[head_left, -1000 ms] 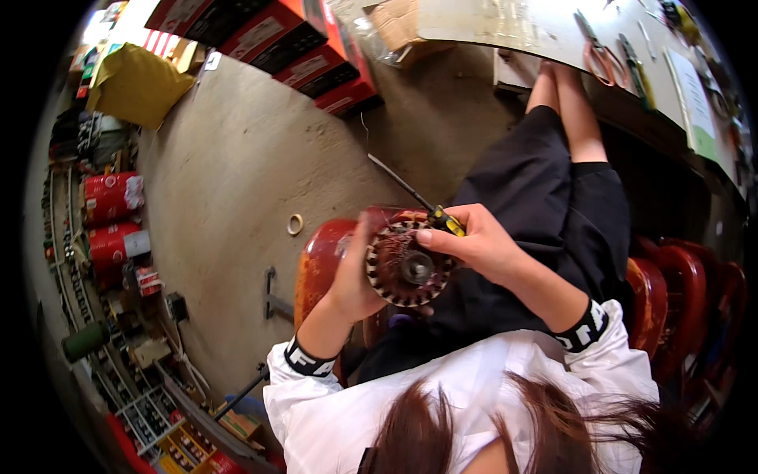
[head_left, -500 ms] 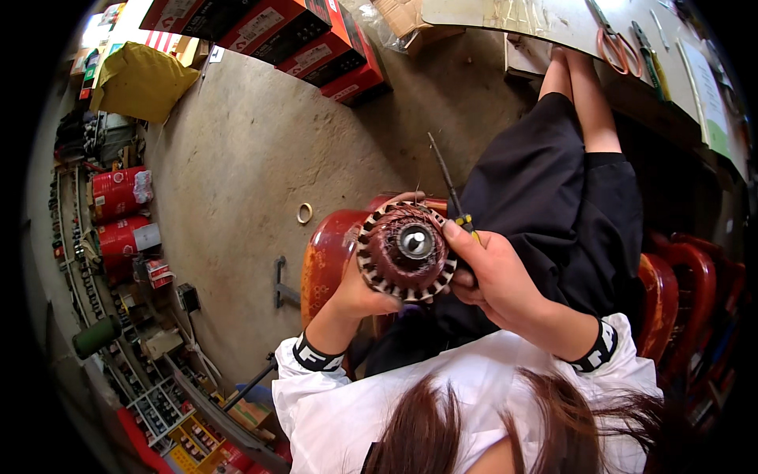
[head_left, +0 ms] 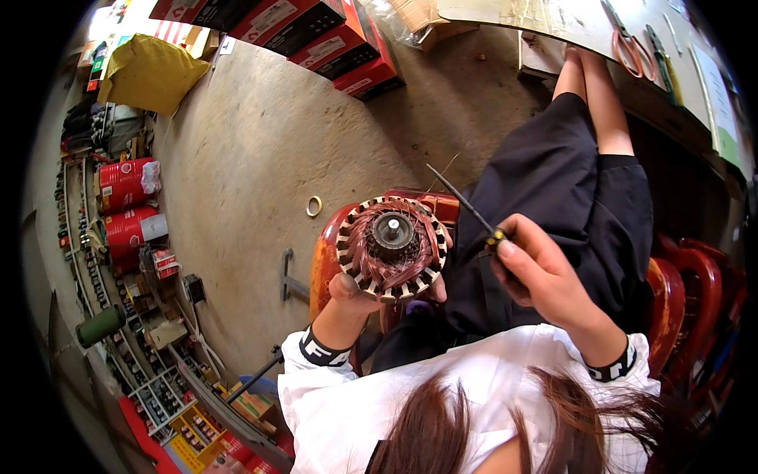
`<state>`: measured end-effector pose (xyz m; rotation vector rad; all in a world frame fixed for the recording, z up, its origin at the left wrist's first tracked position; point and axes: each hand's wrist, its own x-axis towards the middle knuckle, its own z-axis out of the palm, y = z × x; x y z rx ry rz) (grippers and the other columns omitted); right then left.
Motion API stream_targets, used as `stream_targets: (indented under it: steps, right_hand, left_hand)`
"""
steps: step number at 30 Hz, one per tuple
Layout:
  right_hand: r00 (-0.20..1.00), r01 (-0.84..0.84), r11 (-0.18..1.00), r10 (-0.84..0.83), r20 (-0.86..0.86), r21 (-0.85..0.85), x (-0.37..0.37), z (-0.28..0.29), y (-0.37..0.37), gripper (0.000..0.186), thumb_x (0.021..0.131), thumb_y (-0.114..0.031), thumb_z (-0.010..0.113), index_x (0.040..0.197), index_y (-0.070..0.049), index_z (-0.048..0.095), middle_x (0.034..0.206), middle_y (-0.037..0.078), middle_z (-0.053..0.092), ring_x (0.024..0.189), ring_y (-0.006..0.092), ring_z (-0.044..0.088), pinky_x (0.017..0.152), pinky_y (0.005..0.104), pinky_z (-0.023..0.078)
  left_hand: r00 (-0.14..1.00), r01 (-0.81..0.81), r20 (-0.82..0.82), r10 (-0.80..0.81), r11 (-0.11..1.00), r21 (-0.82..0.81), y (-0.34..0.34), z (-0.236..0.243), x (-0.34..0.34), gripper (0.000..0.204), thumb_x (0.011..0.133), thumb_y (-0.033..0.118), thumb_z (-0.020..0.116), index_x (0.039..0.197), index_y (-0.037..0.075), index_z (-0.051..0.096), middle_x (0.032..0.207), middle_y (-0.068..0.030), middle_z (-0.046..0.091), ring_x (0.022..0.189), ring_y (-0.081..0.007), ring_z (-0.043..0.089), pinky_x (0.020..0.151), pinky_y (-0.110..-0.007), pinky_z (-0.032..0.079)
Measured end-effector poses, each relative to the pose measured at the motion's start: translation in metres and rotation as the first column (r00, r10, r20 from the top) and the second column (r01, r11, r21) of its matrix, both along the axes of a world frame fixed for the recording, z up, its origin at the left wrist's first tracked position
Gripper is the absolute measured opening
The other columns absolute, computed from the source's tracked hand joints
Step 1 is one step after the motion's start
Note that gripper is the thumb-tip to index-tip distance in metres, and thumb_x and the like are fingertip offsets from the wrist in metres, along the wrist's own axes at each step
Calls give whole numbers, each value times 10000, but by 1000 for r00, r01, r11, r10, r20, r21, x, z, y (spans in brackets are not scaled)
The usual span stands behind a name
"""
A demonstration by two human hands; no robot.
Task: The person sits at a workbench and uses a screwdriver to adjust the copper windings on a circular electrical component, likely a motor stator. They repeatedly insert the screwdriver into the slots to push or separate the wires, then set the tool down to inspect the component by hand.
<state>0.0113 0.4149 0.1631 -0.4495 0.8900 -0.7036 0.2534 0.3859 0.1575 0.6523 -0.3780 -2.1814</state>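
My left hand (head_left: 347,294) is closed around the lower rim of a motor armature (head_left: 422,251). Reddish copper windings ring its central shaft, and pale and dark slots alternate along its edge. The shaft end points up toward me. Off to the right, my right hand (head_left: 545,272) grips a screwdriver (head_left: 464,199) by its yellow-and-black handle. The dark, thin blade points up and left, apart from the armature. A fine loose wire (head_left: 444,171) stands up near the blade. Most of my left fingers are hidden beneath the armature.
A glossy red-brown wooden chair (head_left: 330,246) stands below the armature. On the floor lies a tape ring (head_left: 314,207). Red boxes (head_left: 371,73) are stacked ahead. Scissors (head_left: 629,51) and pliers (head_left: 662,59) lie on the table (head_left: 521,14); red drums (head_left: 126,183) line the left.
My right hand has come off the armature's edge and moved right with the screwdriver. The armature has shifted slightly left, its wound face now turned up more fully.
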Motion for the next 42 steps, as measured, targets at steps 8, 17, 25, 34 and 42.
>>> stream_targets:
  steps: [8, 17, 25, 34, 42]
  right_hand:
    - [946, -61, 967, -23, -324, -247, -30, 16, 11, 189, 936, -95, 616, 1030, 68, 624, 871, 57, 643, 727, 93, 617, 664, 225, 488]
    - [886, -104, 927, -77, -456, -360, -35, 28, 7, 202, 899, -46, 640, 1054, 84, 651, 822, 83, 683, 707, 88, 631, 646, 219, 491]
    - [838, -205, 919, -12, -546, -336, -45, 40, -2, 181, 885, -42, 655, 1017, 81, 667, 734, 69, 660, 645, 74, 603, 598, 211, 476]
    - [834, -170, 896, -92, -544, -411, -36, 27, 2, 177, 881, -67, 667, 984, 76, 661, 777, 134, 681, 668, 145, 644, 611, 268, 487]
    - [771, 242, 779, -516, -372, -579, -6, -6, -24, 191, 975, -123, 581, 1053, 48, 618, 745, -7, 568, 666, 38, 512, 584, 191, 402]
  left_hand:
    - [996, -38, 73, 44, 996, -87, -2, -3, -2, 1184, 564, 577, 874, 1401, -42, 309, 1263, -292, 470, 823, -420, 679, 694, -465, 636]
    - [986, 116, 133, -105, 990, -80, -3, -4, 3, 1209, 551, 530, 902, 1417, -18, 260, 1283, -301, 492, 1033, -416, 631, 721, -495, 613]
    - [927, 188, 371, -51, 920, -344, -1, -8, 7, 1061, 558, 276, 902, 1389, 5, 301, 1288, -178, 513, 1104, -274, 607, 958, -406, 501]
    - [784, 284, 618, 62, 849, -446, -1, -7, 7, 1027, 504, 175, 842, 1369, 5, 315, 1255, -145, 510, 1157, -243, 551, 1007, -374, 433]
    - [839, 428, 511, -189, 809, -403, 8, 6, -14, 1044, 549, 176, 853, 1415, 6, 295, 1316, -153, 493, 1218, -256, 515, 1045, -384, 405]
